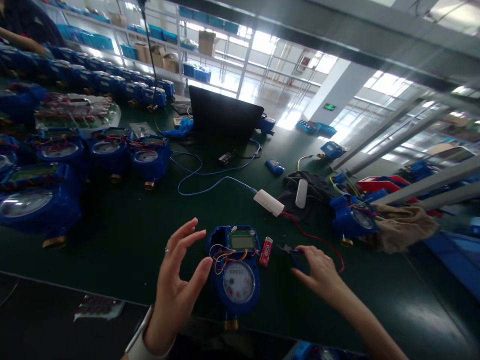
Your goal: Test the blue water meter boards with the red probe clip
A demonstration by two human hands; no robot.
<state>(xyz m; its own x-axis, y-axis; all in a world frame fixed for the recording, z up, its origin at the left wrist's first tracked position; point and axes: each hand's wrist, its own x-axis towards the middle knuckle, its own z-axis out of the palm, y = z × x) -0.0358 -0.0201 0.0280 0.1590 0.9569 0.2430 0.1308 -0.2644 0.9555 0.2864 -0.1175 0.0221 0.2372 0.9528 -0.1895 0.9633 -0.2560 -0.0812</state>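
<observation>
A blue water meter point(236, 280) lies on the dark green tabletop in front of me. Its upper compartment shows a circuit board with a small display point(242, 242), and loose coloured wires point(228, 256) cross above the round dial. My left hand point(180, 280) hovers just left of the meter, fingers apart and holding nothing. On the meter's right side rests a red battery point(266, 251) with white lettering. My right hand point(318, 270) grips small blue-handled cutting pliers point(290, 250), whose jaws point left toward the battery. Part of the handles is hidden by the fingers.
More blue meters point(148, 155) stand in rows on the left. A black laptop point(225, 112) is at the back. A white box point(269, 202) with a blue cable and a red cable point(315, 236) lies ahead. Dark cloth point(311, 200) and another meter point(352, 217) are at right.
</observation>
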